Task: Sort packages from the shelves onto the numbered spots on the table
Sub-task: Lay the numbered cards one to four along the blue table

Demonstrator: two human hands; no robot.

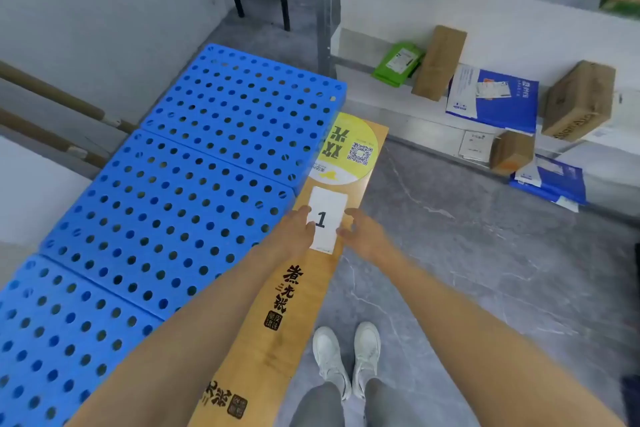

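Wood tabletop (277, 340) strip nearest: L hand (296, 230) & R hand (365, 232), each grip pinching a long edge of the no. 1 card (327, 215), flat on it, long axis pointing away, digit upright to the person. Early stage, I'd judge: packages (578, 100) all on shelves (377, 95), none sorted.

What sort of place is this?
Probably a parcel sorting room: white metal shelves holding brown cardboard boxes and blue plastic mailers, and a white card numbered 1 on the wooden table.
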